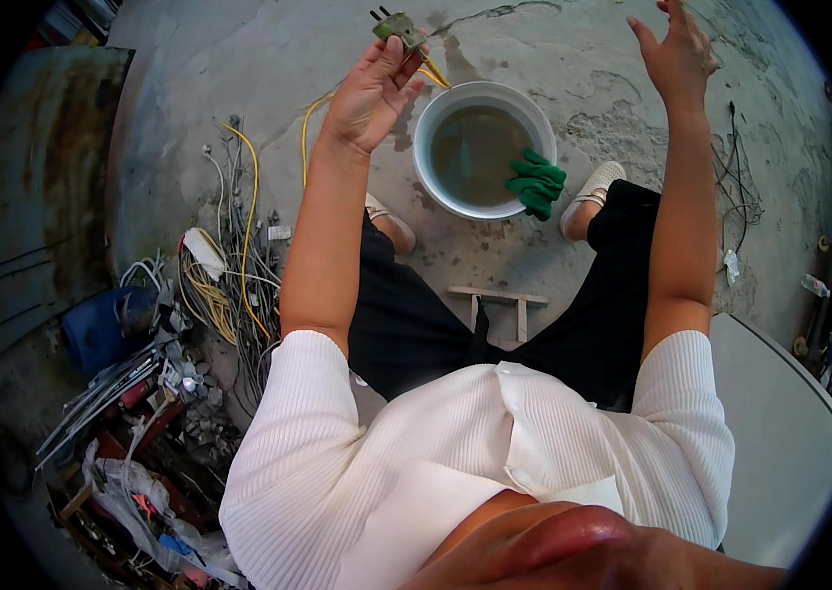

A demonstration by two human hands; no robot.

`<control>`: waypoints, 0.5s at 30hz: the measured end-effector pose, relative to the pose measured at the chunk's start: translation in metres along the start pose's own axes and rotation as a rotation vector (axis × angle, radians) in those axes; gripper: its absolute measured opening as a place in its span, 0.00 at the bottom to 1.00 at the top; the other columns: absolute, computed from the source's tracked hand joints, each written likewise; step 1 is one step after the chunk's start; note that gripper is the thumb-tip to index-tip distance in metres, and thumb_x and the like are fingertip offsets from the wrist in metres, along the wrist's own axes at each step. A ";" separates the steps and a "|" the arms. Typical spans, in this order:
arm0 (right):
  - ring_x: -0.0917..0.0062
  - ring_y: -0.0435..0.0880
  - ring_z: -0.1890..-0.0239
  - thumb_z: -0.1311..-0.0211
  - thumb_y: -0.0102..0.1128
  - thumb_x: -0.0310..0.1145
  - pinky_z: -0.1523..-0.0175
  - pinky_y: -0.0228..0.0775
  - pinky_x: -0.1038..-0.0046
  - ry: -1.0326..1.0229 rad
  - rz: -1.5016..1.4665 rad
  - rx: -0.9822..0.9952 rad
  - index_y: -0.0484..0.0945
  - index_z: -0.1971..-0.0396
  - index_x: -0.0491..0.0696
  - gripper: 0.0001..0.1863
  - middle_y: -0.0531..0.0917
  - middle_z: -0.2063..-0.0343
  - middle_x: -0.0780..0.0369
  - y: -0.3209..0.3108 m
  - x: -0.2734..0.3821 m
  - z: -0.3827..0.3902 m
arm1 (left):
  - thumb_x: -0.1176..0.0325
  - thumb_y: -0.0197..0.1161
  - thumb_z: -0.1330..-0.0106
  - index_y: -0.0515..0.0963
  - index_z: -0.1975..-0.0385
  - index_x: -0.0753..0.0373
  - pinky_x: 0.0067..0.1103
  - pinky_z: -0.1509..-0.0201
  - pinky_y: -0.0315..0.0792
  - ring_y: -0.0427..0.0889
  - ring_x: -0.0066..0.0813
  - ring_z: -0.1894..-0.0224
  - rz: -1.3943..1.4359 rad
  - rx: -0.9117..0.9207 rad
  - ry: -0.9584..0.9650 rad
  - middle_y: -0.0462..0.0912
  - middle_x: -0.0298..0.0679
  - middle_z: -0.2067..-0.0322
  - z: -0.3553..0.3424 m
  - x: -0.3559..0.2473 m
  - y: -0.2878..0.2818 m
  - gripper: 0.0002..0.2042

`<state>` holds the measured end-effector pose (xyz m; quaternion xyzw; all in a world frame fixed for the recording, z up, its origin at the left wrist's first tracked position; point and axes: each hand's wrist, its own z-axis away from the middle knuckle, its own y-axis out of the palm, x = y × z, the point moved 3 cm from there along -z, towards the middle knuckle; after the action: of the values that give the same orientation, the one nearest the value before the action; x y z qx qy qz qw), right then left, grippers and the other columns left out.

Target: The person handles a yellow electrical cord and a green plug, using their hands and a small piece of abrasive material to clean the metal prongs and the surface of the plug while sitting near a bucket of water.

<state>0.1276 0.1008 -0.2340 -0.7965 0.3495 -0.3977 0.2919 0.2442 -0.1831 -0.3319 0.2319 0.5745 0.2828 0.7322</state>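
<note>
leftward, a heap of grey, white and yellow cables [229,256] lies on the stained concrete floor [239,59]. raised above it, the left hand [369,96] pinches a small olive-green electrical plug with two dark prongs [394,27], its yellow cord [313,113] trailing down; a slack grip could probably drop the plug into the round white plastic basin of murky water [484,149], where green rubber gloves [536,183] drape the rim. the right hand [677,54] hangs open and empty.

The right hand's [677,49] fingertips were cut off by the far picture edge. The yellow cable [313,118] vanished behind the left hand [369,93]. Murky water hid the basin's [426,147] bottom. Scrap in the near-left pile [141,433] was too tangled to tell apart.
</note>
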 end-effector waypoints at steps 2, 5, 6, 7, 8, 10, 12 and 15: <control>0.71 0.79 0.61 0.48 0.62 0.31 0.53 0.67 0.72 -0.110 -0.239 0.083 0.80 0.65 0.45 0.10 0.81 0.66 0.61 0.008 0.011 0.001 | 0.65 0.60 0.37 0.69 0.49 0.60 0.26 0.45 0.67 0.73 0.24 0.50 -0.288 -0.047 0.245 0.76 0.36 0.53 -0.003 0.002 0.019 0.18; 0.68 0.78 0.60 0.51 0.65 0.29 0.53 0.67 0.71 -0.158 -0.583 0.157 0.81 0.64 0.47 0.12 0.80 0.66 0.60 0.016 0.050 0.019 | 0.69 0.63 0.40 0.70 0.50 0.60 0.25 0.46 0.68 0.74 0.26 0.50 -0.604 -0.085 0.439 0.76 0.38 0.53 0.005 0.004 0.031 0.19; 0.68 0.77 0.60 0.52 0.66 0.29 0.54 0.67 0.71 -0.222 -0.631 0.158 0.81 0.64 0.48 0.12 0.80 0.67 0.61 0.009 0.064 0.022 | 0.70 0.64 0.41 0.70 0.50 0.60 0.25 0.47 0.69 0.74 0.26 0.49 -0.681 -0.078 0.476 0.76 0.38 0.53 0.007 0.003 0.035 0.19; 0.68 0.77 0.61 0.54 0.66 0.28 0.55 0.67 0.71 -0.286 -0.669 0.158 0.81 0.64 0.48 0.13 0.79 0.67 0.61 0.002 0.069 0.023 | 0.69 0.65 0.42 0.70 0.50 0.59 0.24 0.48 0.70 0.75 0.27 0.50 -0.840 -0.095 0.527 0.77 0.39 0.54 0.007 0.004 0.042 0.20; 0.69 0.76 0.62 0.55 0.67 0.28 0.56 0.66 0.71 -0.346 -0.628 0.165 0.81 0.64 0.49 0.13 0.79 0.67 0.62 0.001 0.068 0.024 | 0.69 0.65 0.43 0.70 0.50 0.59 0.23 0.50 0.71 0.76 0.28 0.51 -0.999 -0.113 0.577 0.77 0.39 0.55 0.009 0.005 0.049 0.20; 0.71 0.75 0.63 0.57 0.67 0.27 0.57 0.65 0.70 -0.463 -0.551 0.180 0.82 0.65 0.51 0.14 0.77 0.67 0.64 0.001 0.068 0.029 | 0.67 0.66 0.44 0.71 0.51 0.58 0.23 0.52 0.72 0.77 0.29 0.53 -1.182 -0.132 0.625 0.78 0.39 0.56 0.010 0.008 0.056 0.20; 0.72 0.73 0.64 0.58 0.68 0.28 0.57 0.63 0.70 -0.512 -0.479 0.173 0.82 0.65 0.54 0.15 0.75 0.68 0.65 0.001 0.070 0.033 | 0.67 0.67 0.45 0.72 0.52 0.57 0.23 0.53 0.73 0.79 0.30 0.54 -1.226 -0.130 0.623 0.79 0.38 0.57 0.010 0.011 0.057 0.20; 0.73 0.72 0.63 0.57 0.67 0.30 0.55 0.60 0.70 -0.567 -0.379 0.171 0.82 0.68 0.56 0.12 0.75 0.67 0.66 0.002 0.073 0.037 | 0.68 0.67 0.46 0.73 0.52 0.57 0.23 0.55 0.74 0.80 0.31 0.57 -1.276 -0.104 0.629 0.79 0.37 0.58 0.010 0.015 0.061 0.20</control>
<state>0.1898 0.0484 -0.2232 -0.8986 0.0658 -0.2360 0.3641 0.2474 -0.1287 -0.2996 -0.2772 0.7681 -0.1203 0.5645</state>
